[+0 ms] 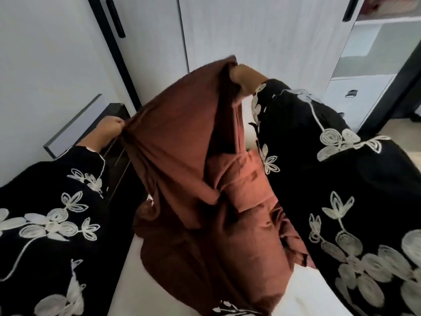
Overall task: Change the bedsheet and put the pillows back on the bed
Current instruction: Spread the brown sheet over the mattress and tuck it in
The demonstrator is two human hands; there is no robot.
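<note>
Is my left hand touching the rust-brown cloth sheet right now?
Touching. The head view shows the left hand pinching an edge of the rust-brown cloth sheet.

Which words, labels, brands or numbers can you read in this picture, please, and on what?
None can be read.
The brown sheet, held by the left hand and right hand, is plain.
The black sleeves bear only embroidered flowers, no letters.
The white wardrobe doors are unmarked.
The pinkish items on the top right shelf are too blurred to tell.
</note>
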